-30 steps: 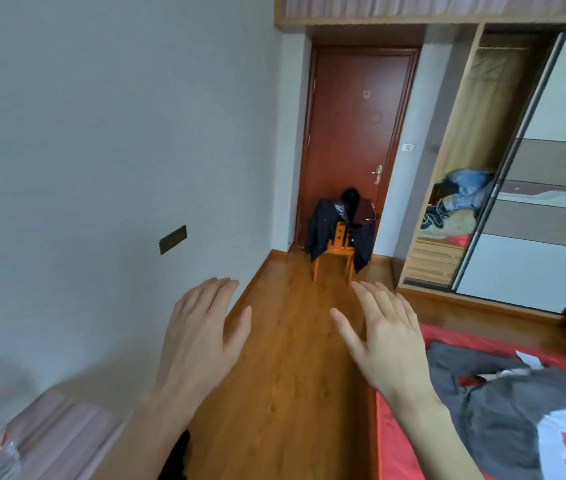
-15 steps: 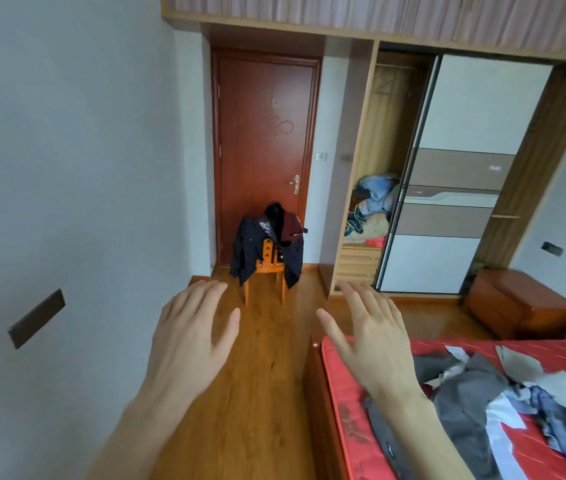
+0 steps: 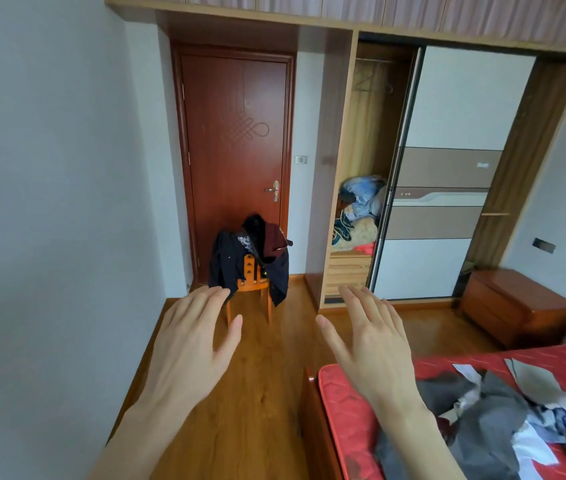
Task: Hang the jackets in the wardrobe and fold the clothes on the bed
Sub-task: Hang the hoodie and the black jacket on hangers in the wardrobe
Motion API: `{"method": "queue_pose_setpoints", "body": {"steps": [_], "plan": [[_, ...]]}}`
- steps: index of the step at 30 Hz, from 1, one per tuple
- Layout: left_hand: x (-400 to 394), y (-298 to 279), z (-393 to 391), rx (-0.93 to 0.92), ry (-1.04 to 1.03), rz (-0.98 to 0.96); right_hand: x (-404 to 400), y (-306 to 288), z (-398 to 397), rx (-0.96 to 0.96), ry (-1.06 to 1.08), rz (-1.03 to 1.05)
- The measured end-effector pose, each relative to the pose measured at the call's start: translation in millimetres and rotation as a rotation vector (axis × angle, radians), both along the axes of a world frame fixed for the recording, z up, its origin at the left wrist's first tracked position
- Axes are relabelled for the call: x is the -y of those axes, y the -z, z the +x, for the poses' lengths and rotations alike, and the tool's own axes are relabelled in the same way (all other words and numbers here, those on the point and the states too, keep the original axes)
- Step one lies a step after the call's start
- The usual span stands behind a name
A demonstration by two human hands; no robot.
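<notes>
Hovering over the floor (image 3: 260, 403), both hands were held out palms down, empty. Left hand (image 3: 191, 344): fingers straight, spread, thumb out to the side, touching nothing. Right hand (image 3: 373, 348): same, fingers straight and slightly fanned, above the near corner of the bed (image 3: 347, 410).

Jackets (image 3: 250, 258): dark pile, one w/ a maroon part, draped over the back of an orange wooden chair (image 3: 252, 282) in front of the red-brown door (image 3: 236, 150). Chair stood on the floor, just left of the wardrobe (image 3: 343, 168).

Wardrobe: sliding door (image 3: 447, 168) pushed right, left bay open. Rail w/ a wire hanger (image 3: 373, 86) visible at top of the open bay; bundled bedding/clothes (image 3: 357, 213) heaped on the shelf below, drawers under that.

Clothes (image 3: 503, 424): loose heap on the bed, grey, white and blue pieces tangled, unfolded, lying on the red mattress cover to the right of the right forearm.

Writing/labels: none legible. Door panel carried a carved knot motif only; small mark on the sliding door's brown band too small to read. Wall switch (image 3: 300, 159) beside the door frame, no readable text.

Other: low wooden cabinet (image 3: 516, 306) right of the wardrobe, dark wall plate (image 3: 543, 244) above it.
</notes>
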State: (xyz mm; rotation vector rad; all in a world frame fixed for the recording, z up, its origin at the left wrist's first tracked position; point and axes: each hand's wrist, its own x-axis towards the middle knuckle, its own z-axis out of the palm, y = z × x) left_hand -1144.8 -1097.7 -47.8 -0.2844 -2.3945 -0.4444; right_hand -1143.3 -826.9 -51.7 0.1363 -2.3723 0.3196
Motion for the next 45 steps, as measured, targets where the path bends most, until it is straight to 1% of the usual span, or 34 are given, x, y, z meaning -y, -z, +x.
{"method": "queue_pose_setpoints", "body": {"steps": [6, 10, 22, 29, 33, 39, 45], "plan": [[-9, 1, -130, 0.035, -0.021, 0.010, -7, -2, -127, -0.002, -0.022, -0.026], [-17, -1, -211, 0.053, -0.037, 0.021, -11, -5, -210, -0.009, -0.029, -0.002], [-19, 5, -385, 0.030, -0.035, 0.070, 2, -4, -396, 0.033, -0.085, 0.014], [-2, 23, -509, -0.019, -0.018, 0.084, 26, 10, -515, 0.035, -0.128, -0.064], [15, 29, -595, -0.007, -0.021, 0.086, 39, 12, -599, 0.049, -0.111, -0.053], [41, 23, -721, 0.004, 0.010, 0.078, 65, 11, -726, 0.106, -0.080, -0.062], [50, 27, -816, -0.005, 0.050, 0.052, 78, 12, -810, 0.118, -0.044, -0.052]]}}
